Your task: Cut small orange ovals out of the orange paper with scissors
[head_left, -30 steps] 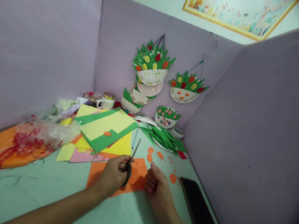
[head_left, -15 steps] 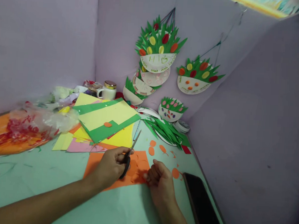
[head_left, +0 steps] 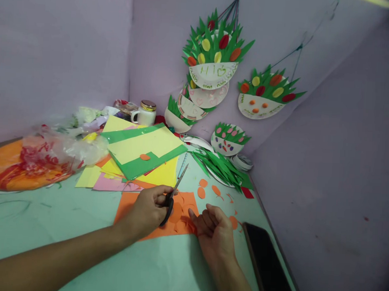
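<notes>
On the pale green desk [head_left: 162,265], an orange sheet [head_left: 179,212] lies partly under the left hand [head_left: 148,208], which grips black-handled scissors [head_left: 170,206], their blades (together, as far as they show) pointing away from the person. The right hand [head_left: 214,233], loosely half-curled, is at the sheet's right edge; whether it touches the paper, I cannot tell. Orange cut-outs [head_left: 201,192] lie just beyond.

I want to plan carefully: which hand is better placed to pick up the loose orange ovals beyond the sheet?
Probably the right hand: it seems to hold nothing and is nearer to the orange ovals, while the left hand holds the scissors.
</notes>
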`<state>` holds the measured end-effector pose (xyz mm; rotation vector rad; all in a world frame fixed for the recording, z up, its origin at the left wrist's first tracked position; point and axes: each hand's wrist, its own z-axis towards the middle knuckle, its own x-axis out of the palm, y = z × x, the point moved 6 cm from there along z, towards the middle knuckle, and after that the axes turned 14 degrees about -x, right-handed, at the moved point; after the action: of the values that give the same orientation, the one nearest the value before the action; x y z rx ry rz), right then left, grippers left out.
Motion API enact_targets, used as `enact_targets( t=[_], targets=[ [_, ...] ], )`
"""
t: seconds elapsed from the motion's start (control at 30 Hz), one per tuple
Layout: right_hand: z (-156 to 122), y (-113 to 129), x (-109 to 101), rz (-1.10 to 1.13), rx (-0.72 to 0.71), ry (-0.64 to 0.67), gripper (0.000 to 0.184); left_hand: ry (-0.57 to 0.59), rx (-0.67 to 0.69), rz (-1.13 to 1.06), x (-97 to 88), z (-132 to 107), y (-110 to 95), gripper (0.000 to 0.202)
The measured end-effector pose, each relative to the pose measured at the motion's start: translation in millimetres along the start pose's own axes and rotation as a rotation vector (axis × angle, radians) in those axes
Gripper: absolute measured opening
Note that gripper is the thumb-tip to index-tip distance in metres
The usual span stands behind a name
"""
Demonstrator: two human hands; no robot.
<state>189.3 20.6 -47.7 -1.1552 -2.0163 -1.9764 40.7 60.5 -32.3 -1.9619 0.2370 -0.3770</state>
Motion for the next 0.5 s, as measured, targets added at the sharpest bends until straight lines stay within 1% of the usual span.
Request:
enact_targets(
  t=[0.37, 0.5],
  targets=[
    [-0.6, 1.1, 1.4, 0.091, 0.036, -0.042, 0.042, 0.026, 0.003, -0.005, 0.5, 0.3, 5.9, 0.038],
    [1.7, 1.5, -0.6, 0.104, 0.004, -0.067, 0.039, 0.045, -0.001, -0.012, -0.3, 1.0, 6.6, 0.038]
  ],
)
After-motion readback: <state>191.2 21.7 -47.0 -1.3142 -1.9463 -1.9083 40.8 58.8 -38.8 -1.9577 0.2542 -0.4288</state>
